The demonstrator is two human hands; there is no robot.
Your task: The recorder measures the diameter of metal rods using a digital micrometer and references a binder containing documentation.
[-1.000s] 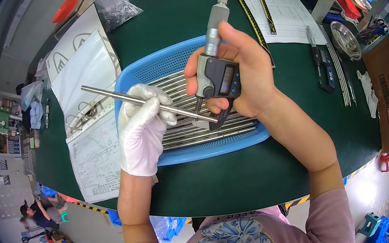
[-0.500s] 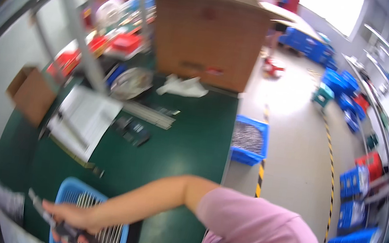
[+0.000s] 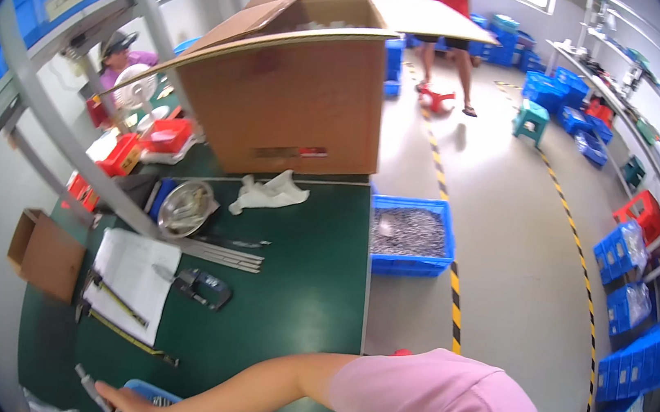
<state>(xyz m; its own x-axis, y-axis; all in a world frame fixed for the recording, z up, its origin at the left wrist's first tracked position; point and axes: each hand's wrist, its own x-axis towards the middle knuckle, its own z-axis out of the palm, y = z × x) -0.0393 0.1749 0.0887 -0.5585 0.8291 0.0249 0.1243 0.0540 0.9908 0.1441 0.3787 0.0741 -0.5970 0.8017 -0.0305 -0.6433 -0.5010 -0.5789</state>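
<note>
My right hand (image 3: 126, 405) is at the lower left, at the end of a bent arm in a pink sleeve. Its fingers are wrapped round a slim grey-and-black hand tool (image 3: 90, 383), whose narrow end points up and left; its exact kind is unclear. Just under the wrist is a light-blue basket (image 3: 147, 387) of thin metal rods, mostly cut off by the lower edge and covered by the forearm. My left hand is out of view. Farther along the green table lie a dark digital gauge (image 3: 203, 288) and a white paper sheet (image 3: 126, 259) with a slender measuring tool across it.
A large open carton (image 3: 301, 104) stands at the table's far end, near a crumpled white cloth (image 3: 270, 192). Metal strips (image 3: 221, 254) lie beside a round bowl (image 3: 185, 209). A blue crate (image 3: 409, 267) of small parts sits on the floor. Two other people are farther off.
The view has swung upward and steadied, so the basket and my right hand sit lower in it. The grey-and-black tool stays in my right hand. A standing person now shows behind the carton.
</note>
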